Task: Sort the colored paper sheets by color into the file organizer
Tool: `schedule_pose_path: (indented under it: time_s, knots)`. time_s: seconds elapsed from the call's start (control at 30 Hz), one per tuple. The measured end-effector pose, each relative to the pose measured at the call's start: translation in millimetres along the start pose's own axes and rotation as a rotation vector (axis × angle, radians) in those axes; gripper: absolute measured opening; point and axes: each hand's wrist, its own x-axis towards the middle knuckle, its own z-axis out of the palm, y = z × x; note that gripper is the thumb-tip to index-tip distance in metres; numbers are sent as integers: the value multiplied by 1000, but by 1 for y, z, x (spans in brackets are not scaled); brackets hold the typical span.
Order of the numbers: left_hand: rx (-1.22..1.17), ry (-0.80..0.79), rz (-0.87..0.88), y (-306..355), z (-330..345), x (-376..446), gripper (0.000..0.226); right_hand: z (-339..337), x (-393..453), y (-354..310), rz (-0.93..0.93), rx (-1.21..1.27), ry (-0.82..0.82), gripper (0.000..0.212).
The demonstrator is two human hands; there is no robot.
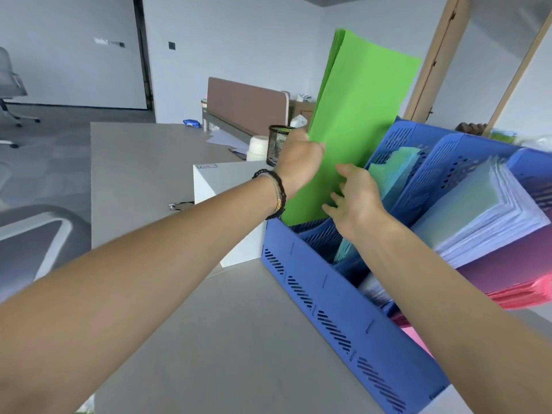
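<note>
A blue perforated file organizer (316, 282) stands on the grey desk at the right, seen at a tilt. A stack of green paper sheets (358, 115) stands upright in its leftmost slot, rising well above the rim. My left hand (298, 165) grips the sheets' left edge. My right hand (355, 198) rests with spread fingers against the front of the green sheets, low down. The neighbouring slot holds teal sheets (394, 168), then comes a pale white-green stack (484, 210). Purple sheets (507, 264) and red or pink sheets (525, 294) lie further right.
A white box (227, 180) sits just left of the organizer. Behind it stand a black mesh pen cup (276, 141) and a white roll (257, 147). A brown desk divider (248, 103) is at the back. Grey desk surface (209, 339) extends in front.
</note>
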Motion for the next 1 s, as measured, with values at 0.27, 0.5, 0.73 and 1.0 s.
schedule_pose_path:
  time_s: [0.27,0.5,0.73,1.0]
  knots:
    - [-72,-169,2,-68,19,-4,38,-1,9,13,102,111,-50,23]
    - [206,-359,-123,-76,9,-6,34,12,8,20,203,197,-16,29]
    - [148,-314,-47,-64,1,-18,42,17,-11,17,197,187,3,31]
    - [-34,-96,84,-13,-25,-73,61,-10,-106,2,27,249,-70,45]
